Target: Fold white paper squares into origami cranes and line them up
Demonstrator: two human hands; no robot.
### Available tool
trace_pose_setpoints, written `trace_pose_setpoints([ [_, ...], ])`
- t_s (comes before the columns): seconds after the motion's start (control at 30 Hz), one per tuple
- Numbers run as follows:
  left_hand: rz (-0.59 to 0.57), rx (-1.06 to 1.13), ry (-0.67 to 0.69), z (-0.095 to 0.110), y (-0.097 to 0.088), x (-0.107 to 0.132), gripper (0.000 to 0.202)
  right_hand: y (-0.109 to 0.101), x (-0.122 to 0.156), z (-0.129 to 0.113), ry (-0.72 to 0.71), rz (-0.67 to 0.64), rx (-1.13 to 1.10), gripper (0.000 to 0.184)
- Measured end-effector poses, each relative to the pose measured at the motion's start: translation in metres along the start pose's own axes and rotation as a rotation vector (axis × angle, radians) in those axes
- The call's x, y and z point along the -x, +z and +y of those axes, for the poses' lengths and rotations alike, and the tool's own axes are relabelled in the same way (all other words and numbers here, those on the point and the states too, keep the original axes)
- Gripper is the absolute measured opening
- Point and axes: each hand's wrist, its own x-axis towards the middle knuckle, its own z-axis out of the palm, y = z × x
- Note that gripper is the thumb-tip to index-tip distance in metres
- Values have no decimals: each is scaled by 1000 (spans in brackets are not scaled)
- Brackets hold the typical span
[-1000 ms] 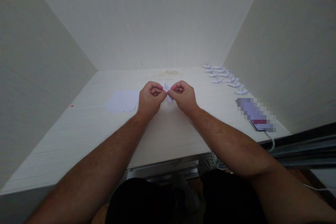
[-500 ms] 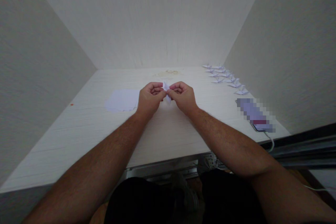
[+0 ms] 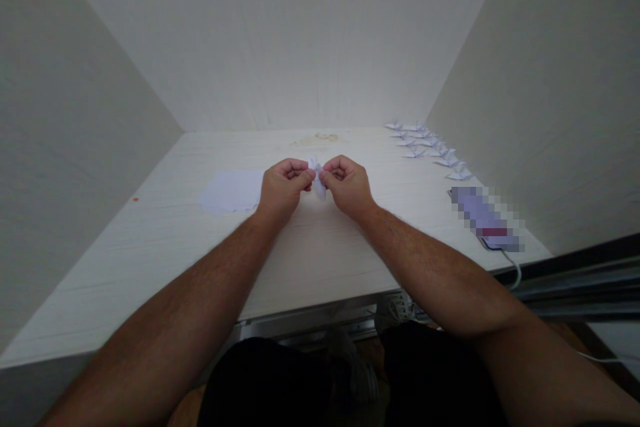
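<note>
White table [image 3: 325,260]; folded paper [image 3: 319,185] pinched between closed left hand [image 3: 283,188], closed right hand [image 3: 350,187]

The small folded piece [image 3: 318,181] pinched between the left hand [image 3: 284,188] and the right hand [image 3: 350,185] is seen to be thin, matt, pale paper with sharp creases. The same matt paper is found in the flat sheets [image 3: 233,191] and the row of folded figures [image 3: 433,147]. The table [image 3: 320,260] is finished in a pale, matt, smooth-looking wood grain, a rail [image 3: 300,328] of dull grey metal is shown under its edge, a cable [image 3: 518,270] is sheathed in smooth white plastic, and the lap is covered by matt black cloth [image 3: 280,380].
</note>
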Motion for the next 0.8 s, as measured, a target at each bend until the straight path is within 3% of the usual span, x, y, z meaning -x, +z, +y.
trace_pose_setpoints([
  [0.43, 12, -34, 37, 2, 1, 2, 15, 3, -3, 1, 36, 85, -44, 19],
  [0.63, 35, -37, 3, 0, 2, 1, 16, 2, -2, 5, -29, 95, 48, 16],
  [0.8, 55, -57, 6, 1, 2, 1, 17, 0, 1, 4, -186, 107, 219, 6],
])
